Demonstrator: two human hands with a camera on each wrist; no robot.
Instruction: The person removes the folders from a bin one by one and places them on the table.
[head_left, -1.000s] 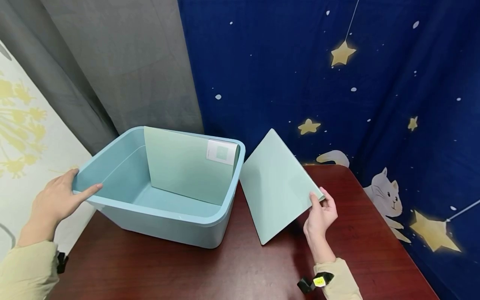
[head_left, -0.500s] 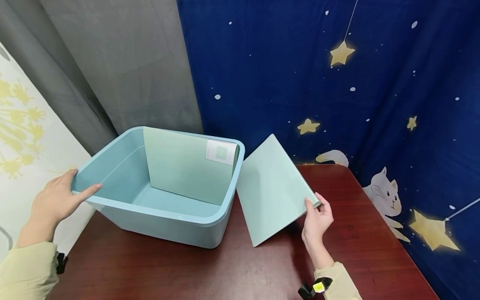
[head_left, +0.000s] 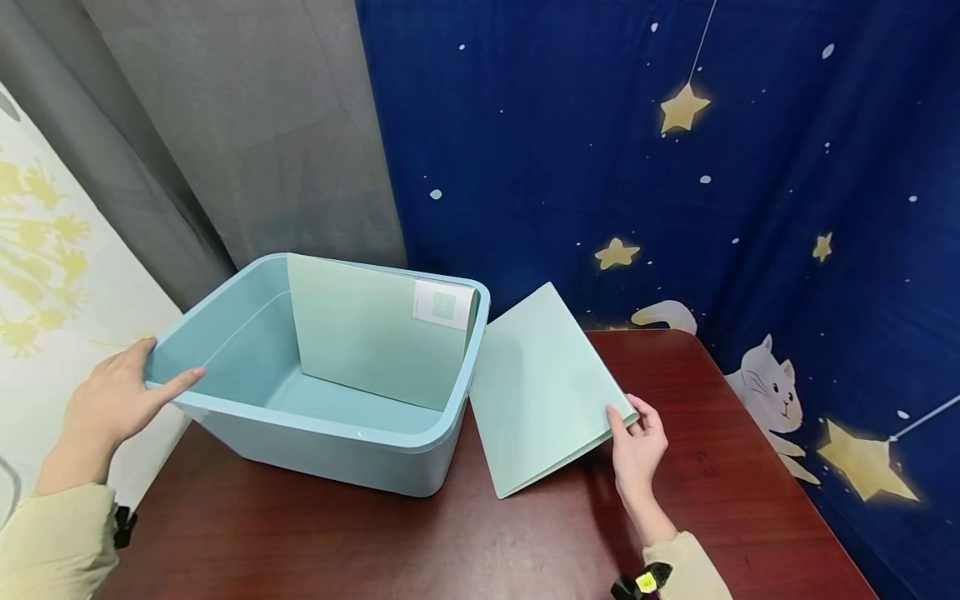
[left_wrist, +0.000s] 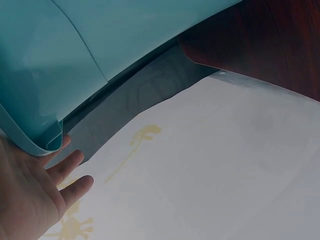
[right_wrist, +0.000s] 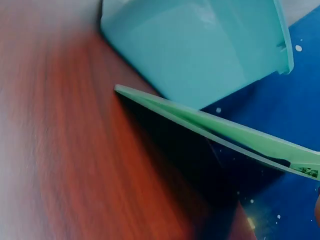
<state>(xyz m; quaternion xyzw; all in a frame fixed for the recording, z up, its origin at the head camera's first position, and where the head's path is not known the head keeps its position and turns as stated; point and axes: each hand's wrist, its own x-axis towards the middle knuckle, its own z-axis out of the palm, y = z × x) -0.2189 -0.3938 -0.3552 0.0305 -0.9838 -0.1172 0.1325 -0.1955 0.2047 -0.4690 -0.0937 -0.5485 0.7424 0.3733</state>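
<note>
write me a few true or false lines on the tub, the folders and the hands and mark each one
The left hand rests on the rim of the tub. True.
The right hand holds a pale green folder. True.
The tub stands on the floor. False: it stands on a table.
Both folders are in the tub. False: only the inner folder is.
The inner folder bears a white label. True.
The tub is red. False: it is light blue.

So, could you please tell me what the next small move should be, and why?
I'd probably have the right hand lower its end of the folder to the table: the hand pinches that end raised, while the opposite end, beside the bin, seems to rest on the tabletop.
</note>
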